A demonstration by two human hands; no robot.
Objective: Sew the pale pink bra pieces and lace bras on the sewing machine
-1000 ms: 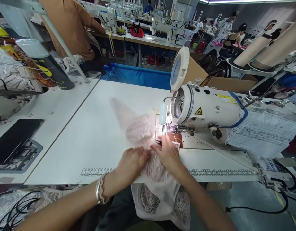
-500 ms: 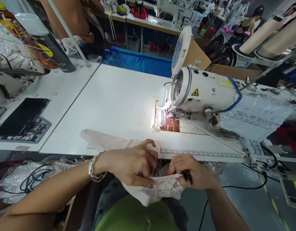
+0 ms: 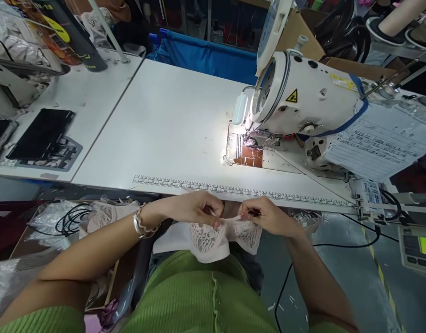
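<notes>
Both my hands are below the front edge of the white sewing table (image 3: 171, 120), over my lap. My left hand (image 3: 192, 210) pinches the top edge of a pale lace garment piece (image 3: 208, 238), a bracelet on its wrist. My right hand (image 3: 264, 215) grips the same edge a little to the right, with a small dark tool between its fingers. The lace hangs down onto my green top. The white sewing machine (image 3: 303, 99) stands on the table to the upper right, its lamp lighting the needle plate (image 3: 246, 155).
A printed ruler (image 3: 234, 189) runs along the table's front edge. A paper sheet (image 3: 375, 143) hangs on the machine's right side. A dark tray (image 3: 43, 141) lies on the left table. Bags with lace and cables (image 3: 81, 217) sit at lower left. A blue bin (image 3: 206, 55) stands behind.
The garment piece has come off the table down to my lap. Both hands moved back from the needle area to below the table edge, and my view tilted downward.
</notes>
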